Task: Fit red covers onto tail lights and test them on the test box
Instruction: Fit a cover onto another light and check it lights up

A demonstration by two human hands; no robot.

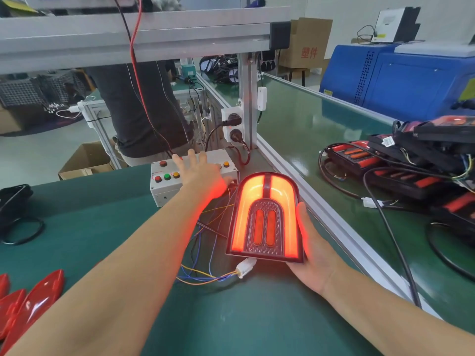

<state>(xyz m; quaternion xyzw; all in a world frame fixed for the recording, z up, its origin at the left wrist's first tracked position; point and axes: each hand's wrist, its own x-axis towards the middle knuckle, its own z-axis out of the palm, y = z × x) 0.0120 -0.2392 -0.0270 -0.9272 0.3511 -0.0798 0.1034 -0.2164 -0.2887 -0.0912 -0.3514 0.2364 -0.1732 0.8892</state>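
Across the head view runs a dark green matted counter (77, 227), edged on the right by an aluminium rail, with a glossy green conveyor belt (308, 129) beyond it. Overhead sits a grey aluminium frame (128, 34) with red and black cables hanging from it. A blue metal machine cabinet (401, 78) and brown cardboard boxes (305, 42) stand at the back of the workshop. On the belt to the right lies a heap of black tail lights with red strips and black leads (411, 163). Glossy red plastic covers (38, 294) lie at the counter's lower left corner.

A grey test box with red, green and yellow buttons (164, 181) stands at the counter's far edge. The left hand (200, 170) lies over its top with fingers (191, 154) straight and spread; whether a fingertip is pressing a button cannot be told. The right hand (316, 253) cradles an arch-shaped tail light with a red cover (266, 217), glowing bright red-orange, from below and along its right side, thumb up against the edge. It is held just right of the test box. A white connector (245, 268) with yellow, blue and orange wires hangs from its near end.
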